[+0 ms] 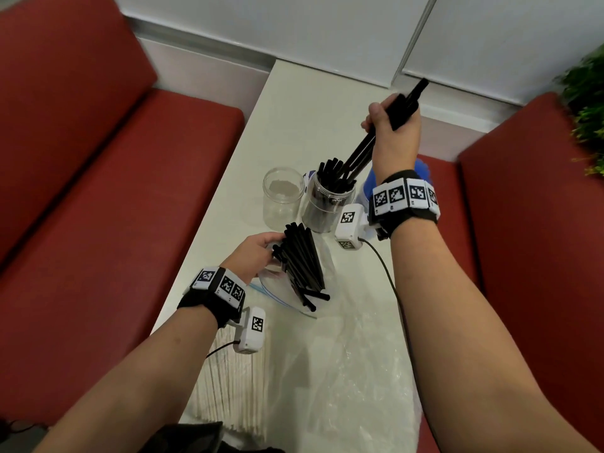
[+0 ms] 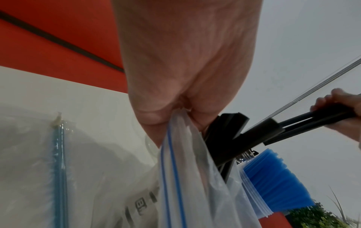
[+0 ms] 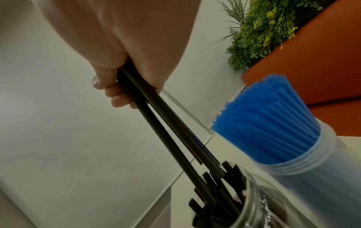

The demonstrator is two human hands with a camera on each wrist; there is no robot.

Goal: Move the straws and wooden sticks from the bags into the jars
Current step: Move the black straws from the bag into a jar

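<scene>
Wooden sticks (image 1: 228, 384) lie at the near worktop (image 1: 294, 132) edge, partly under a bag. Beyond them the left hand (image 1: 253, 256) pinches the zip bag (image 2: 181, 177) (black straws (image 1: 302, 263) still inside), just short of an empty jar (image 1: 282, 199). Farther, the right hand (image 1: 394, 132) grips a few straws (image 3: 156, 123), lower ends in the fuller jar (image 1: 327, 204).

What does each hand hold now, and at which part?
The right hand grips a few black straws near their upper ends. The left hand pinches the zip bag at its mouth edge.
</scene>
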